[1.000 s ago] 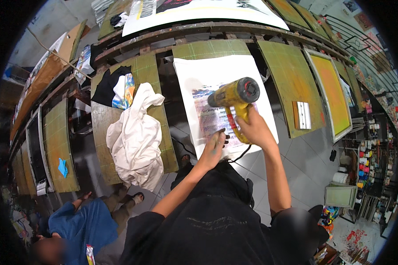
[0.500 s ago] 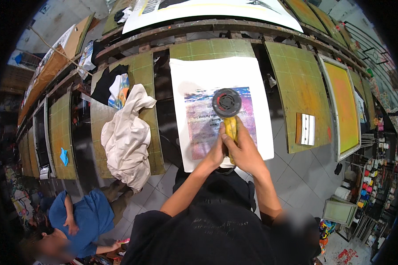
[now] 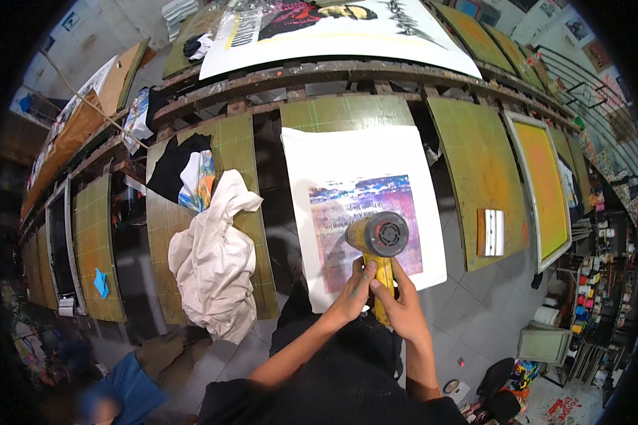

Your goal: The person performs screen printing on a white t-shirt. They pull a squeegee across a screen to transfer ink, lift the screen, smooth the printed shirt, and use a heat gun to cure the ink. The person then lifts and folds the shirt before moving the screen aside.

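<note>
A yellow heat gun with a black round rear end [image 3: 391, 234] is held upright by its handle over the middle of a colourful print [image 3: 326, 248]. My left hand [image 3: 353, 294] wraps the handle from the left, and my right hand [image 3: 405, 304] closes round it from the right. The gun's front leans to the left, and its nozzle tip is hard to make out. Blue, purple and pink colours with dark lettering make up the print, on white fabric [image 3: 298, 166] lying flat over a green board [image 3: 347, 113].
Crumpled cream cloth [image 3: 216, 262] and black cloth [image 3: 174, 166] lie on the board at left. At right, a squeegee-like block [image 3: 490, 232] rests on another board, beside a framed yellow-orange screen [image 3: 540, 180]. A large printed white sheet [image 3: 347, 42] spans the far side.
The heat gun has shifted from the print's far part toward its middle and now tilts left. Both hands still grip it. My view has tilted up, and the person at lower left shows less.
</note>
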Demonstrator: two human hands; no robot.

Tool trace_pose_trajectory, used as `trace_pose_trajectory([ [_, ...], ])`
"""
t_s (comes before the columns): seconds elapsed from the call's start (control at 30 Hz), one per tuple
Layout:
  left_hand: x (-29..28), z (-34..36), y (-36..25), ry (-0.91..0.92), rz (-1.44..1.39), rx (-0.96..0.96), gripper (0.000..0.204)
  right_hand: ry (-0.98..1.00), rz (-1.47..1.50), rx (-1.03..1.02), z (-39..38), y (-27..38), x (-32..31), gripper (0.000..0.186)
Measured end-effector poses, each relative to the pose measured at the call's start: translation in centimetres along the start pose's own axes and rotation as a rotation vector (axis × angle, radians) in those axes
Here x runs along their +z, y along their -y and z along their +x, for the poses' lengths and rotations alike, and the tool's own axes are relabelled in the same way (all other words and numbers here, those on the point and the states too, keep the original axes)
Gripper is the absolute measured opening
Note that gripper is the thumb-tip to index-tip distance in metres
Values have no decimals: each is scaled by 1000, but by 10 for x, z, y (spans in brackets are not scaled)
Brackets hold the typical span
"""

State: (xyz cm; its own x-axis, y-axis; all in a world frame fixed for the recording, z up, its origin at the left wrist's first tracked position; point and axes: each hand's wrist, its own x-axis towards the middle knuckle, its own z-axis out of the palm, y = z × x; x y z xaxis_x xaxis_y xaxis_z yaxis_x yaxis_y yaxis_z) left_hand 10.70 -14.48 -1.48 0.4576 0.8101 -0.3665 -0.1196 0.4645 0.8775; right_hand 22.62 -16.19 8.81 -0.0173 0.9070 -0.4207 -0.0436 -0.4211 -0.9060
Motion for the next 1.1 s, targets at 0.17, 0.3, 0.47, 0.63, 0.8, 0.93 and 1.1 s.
trace_pose_trajectory([
  [0.17, -22, 18, 7, 7, 35, -59, 78, -2, -41, -62, 17, -3, 12, 67],
  [0.3, -52, 35, 21, -111, -172, 54, 72, 62, -171, -166, 50, -7, 23, 69],
  [0.47, -36, 43, -14, -155, -151, 188, 61, 46, -185, 0, 60, 20, 17, 69],
  [0.63, 4, 85, 5, -110, 104, 256, 65, 37, -139, -198, 64, 7, -43, 68],
  [0.8, 58, 118, -13, -64, 82, 67, 80, -142, -75, -129, 64, 11, -82, 64],
  [0.93, 63, 119, -26, -115, 151, 80, 80, -160, -47, -102, 67, 17, -82, 65],
  [1.1, 11, 103, 5, -53, -109, 92, 71, -105, -149, -266, 78, 1, -45, 66],
])
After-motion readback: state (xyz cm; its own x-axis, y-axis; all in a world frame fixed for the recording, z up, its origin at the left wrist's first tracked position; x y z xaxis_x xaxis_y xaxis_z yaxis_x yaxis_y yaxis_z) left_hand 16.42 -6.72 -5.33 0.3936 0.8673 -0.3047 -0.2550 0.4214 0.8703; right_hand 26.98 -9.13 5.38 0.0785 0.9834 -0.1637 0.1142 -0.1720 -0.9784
